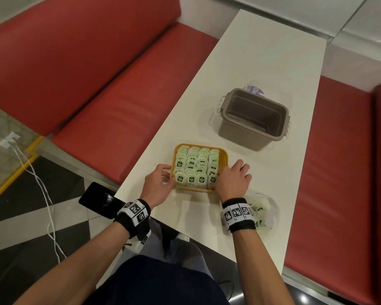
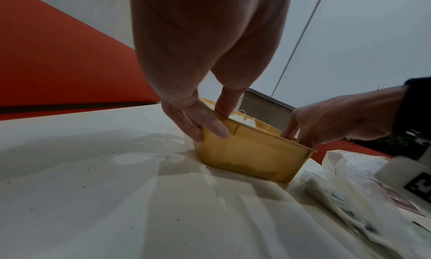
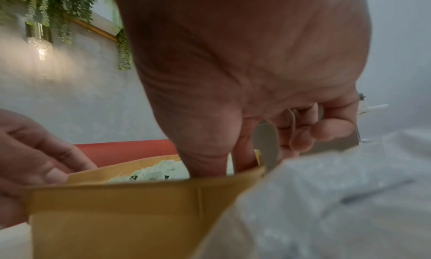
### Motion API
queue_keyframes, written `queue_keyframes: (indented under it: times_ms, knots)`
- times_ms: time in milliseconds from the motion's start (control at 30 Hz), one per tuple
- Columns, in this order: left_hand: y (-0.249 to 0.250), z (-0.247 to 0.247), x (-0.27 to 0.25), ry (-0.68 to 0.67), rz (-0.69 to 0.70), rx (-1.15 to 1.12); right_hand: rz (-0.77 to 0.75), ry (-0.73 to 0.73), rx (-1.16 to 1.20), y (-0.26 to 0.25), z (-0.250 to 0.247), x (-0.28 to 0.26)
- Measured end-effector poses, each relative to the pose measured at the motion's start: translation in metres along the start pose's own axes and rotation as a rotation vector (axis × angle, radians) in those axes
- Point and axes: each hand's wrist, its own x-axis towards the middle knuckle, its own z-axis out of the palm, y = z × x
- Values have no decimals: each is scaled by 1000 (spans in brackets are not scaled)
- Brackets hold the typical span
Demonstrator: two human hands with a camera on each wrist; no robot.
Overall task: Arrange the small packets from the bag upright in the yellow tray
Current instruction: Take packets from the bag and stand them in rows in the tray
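The yellow tray (image 1: 223, 156) on the worktop (image 1: 251, 62) looks nearly full of upright packets (image 1: 196, 166), both hands' fingers gripping its sides, while the bag (image 1: 266, 208) beside it holds a few more.

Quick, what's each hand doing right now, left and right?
Left hand: grips the yellow tray at its left rim, thumb inside.
Right hand: grips the tray's right rim, thumb among the packets.

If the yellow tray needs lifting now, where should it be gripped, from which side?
Grip the yellow tray by its flared rim on the two opposite side walls, coming in from left and right, as the left hand and right hand already do. The packets fill the inside, so there is little room for fingers there.
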Motion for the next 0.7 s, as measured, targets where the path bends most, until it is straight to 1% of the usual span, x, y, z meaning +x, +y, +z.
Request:
queue_keyframes:
  times_ms: [100,233,333,433,500,567,600,633,700]
  knots:
    - [1,-1,0,7,21,16,-4,7,2,-3,4,4]
    - [1,-3,1,13,36,38,20,51,7,-6,6,5]
    - [2,-4,2,9,44,61,13,7,15,-10,4,4]
    - [5,-4,1,6,49,84,-8,-2,42,-5,-5,1]
    - [7,-4,-1,44,75,118,-61,59,104,8,-22,-4]
    - [17,-1,-7,111,160,146,-91,111,282,28,-49,-15]
    - [26,2,-12,133,234,134,-93,134,371,41,-63,-21]
    - [37,6,-18,136,327,115,-89,158,441,56,-75,-26]
    - [65,17,-33,75,520,115,-99,195,498,87,-90,-36]
